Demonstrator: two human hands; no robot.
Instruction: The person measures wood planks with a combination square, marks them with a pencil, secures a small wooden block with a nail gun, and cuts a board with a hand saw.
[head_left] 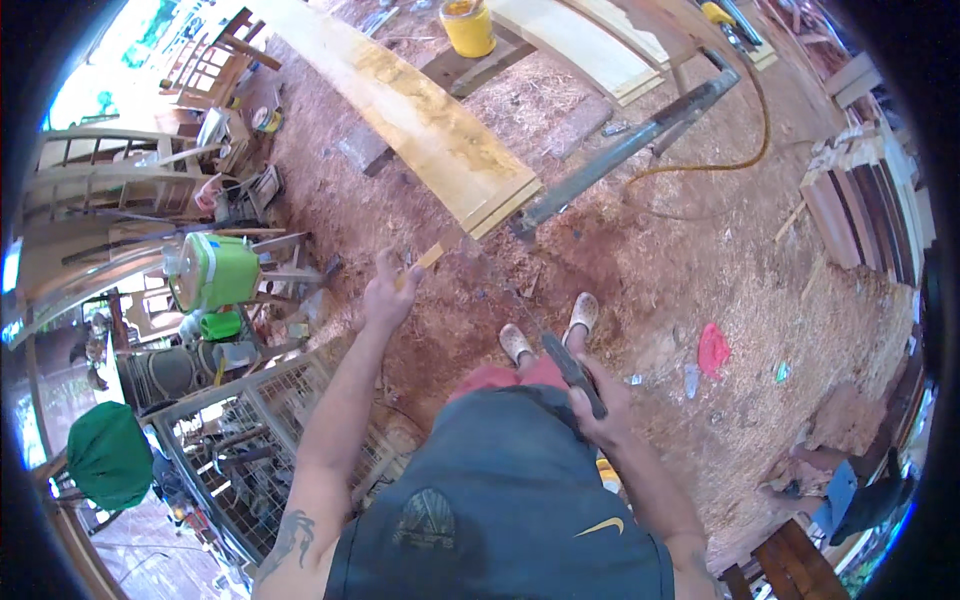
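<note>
My left hand (pixel 388 292) is closed around a narrow yellow-tan strip (pixel 431 256). The strip's far tip points toward the near end of a long stained board (pixel 430 120). My right hand (pixel 603 402) grips a long dark tool (pixel 573 373) in front of my shirt. Something thin and hard to make out runs from that tool up and left toward the board's end, so I cannot tell its kind. The board looks like two layers stacked at its near end, with a wet-looking amber patch on top.
Beside the board lies a dark metal bar (pixel 635 145). A yellow bucket (pixel 468 28) stands beyond it. Pale boards (pixel 570 45) lie at the far side, an orange-brown hose (pixel 755 150) curves at right, and stacked planks (pixel 860 215) lean there. A green cooler (pixel 215 271) stands left.
</note>
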